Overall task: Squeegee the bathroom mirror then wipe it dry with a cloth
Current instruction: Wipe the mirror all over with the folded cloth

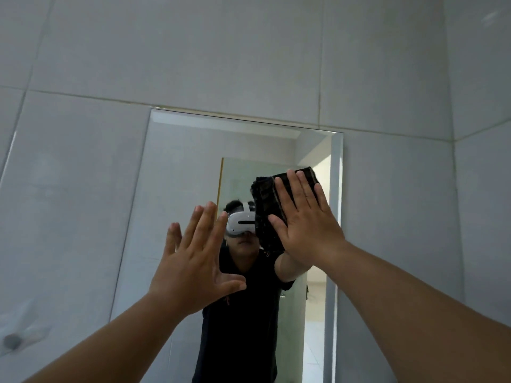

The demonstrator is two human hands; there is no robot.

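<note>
A tall rectangular mirror point(177, 172) with a bevelled edge hangs on the tiled wall. A dark folded cloth point(265, 205) lies flat against the glass in the mirror's upper right part. My right hand point(304, 225) presses on the cloth with the palm flat and the fingers spread. My left hand point(193, 261) is raised in front of the glass to the left of the cloth, fingers apart, holding nothing. Whether it touches the glass I cannot tell. No squeegee is in view.
Pale grey wall tiles point(249, 51) surround the mirror. The wall corner point(456, 189) runs down at the right. A round dark fitting point(12, 341) sits on the wall at the lower left. The mirror reflects a person and an open doorway.
</note>
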